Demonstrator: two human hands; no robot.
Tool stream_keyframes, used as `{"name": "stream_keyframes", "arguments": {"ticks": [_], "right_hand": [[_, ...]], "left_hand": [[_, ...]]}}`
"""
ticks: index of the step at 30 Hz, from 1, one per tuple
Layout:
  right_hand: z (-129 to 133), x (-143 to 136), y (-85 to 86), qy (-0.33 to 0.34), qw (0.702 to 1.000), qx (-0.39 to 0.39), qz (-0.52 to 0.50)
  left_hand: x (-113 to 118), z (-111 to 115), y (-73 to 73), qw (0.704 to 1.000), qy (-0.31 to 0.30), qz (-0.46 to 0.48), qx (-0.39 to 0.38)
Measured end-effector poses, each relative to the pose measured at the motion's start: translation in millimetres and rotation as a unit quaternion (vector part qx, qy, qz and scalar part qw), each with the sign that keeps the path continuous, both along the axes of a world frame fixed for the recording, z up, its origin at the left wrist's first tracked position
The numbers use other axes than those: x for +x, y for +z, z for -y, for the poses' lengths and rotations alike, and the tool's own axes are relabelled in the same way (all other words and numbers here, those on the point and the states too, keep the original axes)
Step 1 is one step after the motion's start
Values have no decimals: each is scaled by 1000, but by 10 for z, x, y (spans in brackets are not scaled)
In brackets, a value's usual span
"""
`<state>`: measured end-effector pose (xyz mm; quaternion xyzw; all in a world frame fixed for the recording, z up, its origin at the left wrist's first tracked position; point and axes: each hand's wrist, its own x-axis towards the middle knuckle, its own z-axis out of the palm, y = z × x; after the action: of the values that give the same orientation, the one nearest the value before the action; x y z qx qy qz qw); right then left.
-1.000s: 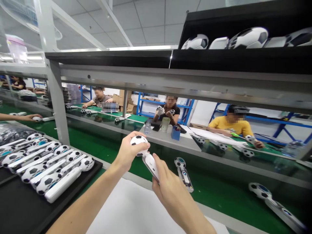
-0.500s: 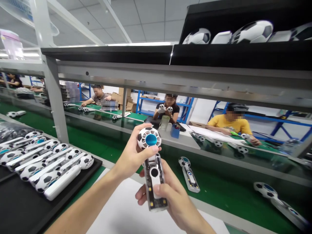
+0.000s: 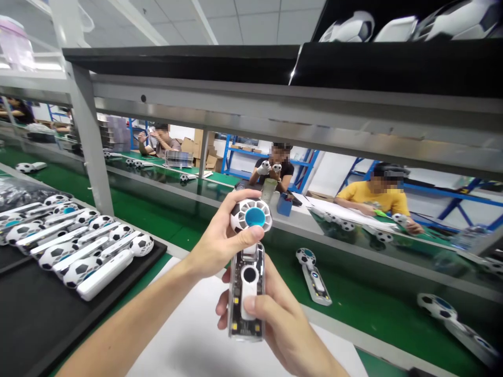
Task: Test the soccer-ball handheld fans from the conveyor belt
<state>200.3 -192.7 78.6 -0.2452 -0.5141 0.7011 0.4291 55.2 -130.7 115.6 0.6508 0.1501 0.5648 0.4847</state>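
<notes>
A device with a round soccer-ball-patterned head (image 3: 251, 215) and a transparent handle (image 3: 246, 314) is held upright over a white sheet (image 3: 196, 335). The head shows a blue round centre and white vents. My left hand (image 3: 220, 241) is closed round the head, its thumb on the front below the blue centre. My right hand (image 3: 275, 319) grips the handle, thumb on the white strip, fingertips showing at the left side. Dark circuitry and yellow squares show through the handle.
A black tray (image 3: 39, 319) at left holds several similar devices (image 3: 106, 275). Two more lie on the green belt (image 3: 365, 314) at right. A shelf (image 3: 188, 63) crosses above, with a post (image 3: 92, 152) at left. Several people work across the belt.
The view has shifted, so the shelf appears higher. The device's head has tilted to the right relative to its handle, with my left hand on it. A far person at left has raised their hands.
</notes>
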Motion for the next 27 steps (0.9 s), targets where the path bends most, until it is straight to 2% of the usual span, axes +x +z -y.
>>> {"name": "stream_keyframes", "arguments": {"ticks": [5, 13, 20, 27], "right_hand": [[9, 0, -10, -5, 1000, -1, -7], [33, 16, 55, 18, 999, 40, 4], [15, -5, -11, 9, 999, 40, -8], [18, -10, -52, -15, 999, 37, -23]], "left_hand": [[8, -17, -5, 1000, -3, 3, 3], [27, -11, 0, 999, 5, 36, -6], [10, -1, 15, 1000, 5, 19, -14], [-17, 1, 20, 1000, -17, 1, 12]]}}
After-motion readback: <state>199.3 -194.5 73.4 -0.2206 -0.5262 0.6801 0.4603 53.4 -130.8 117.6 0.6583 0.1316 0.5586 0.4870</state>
